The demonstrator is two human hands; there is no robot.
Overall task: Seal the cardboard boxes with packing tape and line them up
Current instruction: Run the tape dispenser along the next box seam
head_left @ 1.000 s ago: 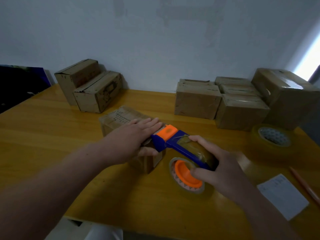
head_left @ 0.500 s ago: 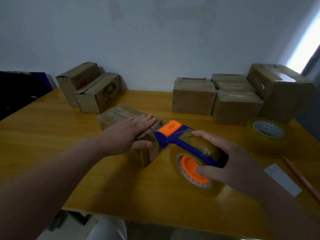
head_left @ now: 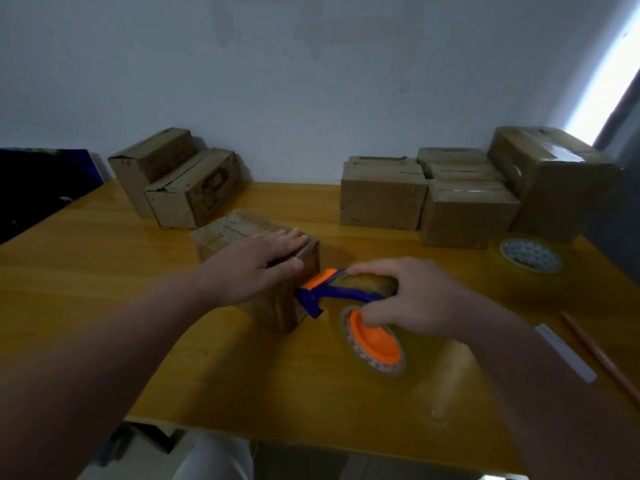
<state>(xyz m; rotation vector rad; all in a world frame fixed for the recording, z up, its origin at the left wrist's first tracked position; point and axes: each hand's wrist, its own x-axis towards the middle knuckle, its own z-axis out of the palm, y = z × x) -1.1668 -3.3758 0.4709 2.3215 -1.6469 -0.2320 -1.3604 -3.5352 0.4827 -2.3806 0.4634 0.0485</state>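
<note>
While flat atop the box, left hand; right hand around tape dispenser.

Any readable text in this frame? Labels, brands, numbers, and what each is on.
Nothing is legible.
On the nearest box: printed lines on top, too blurred to read.
On the tall box at back left: reddish print, unreadable.
On the low box beside it: dark print on the side, unreadable.
On the tape dispenser: small marks on the roll's core, unreadable.
On the white slip: no text visible.
</note>
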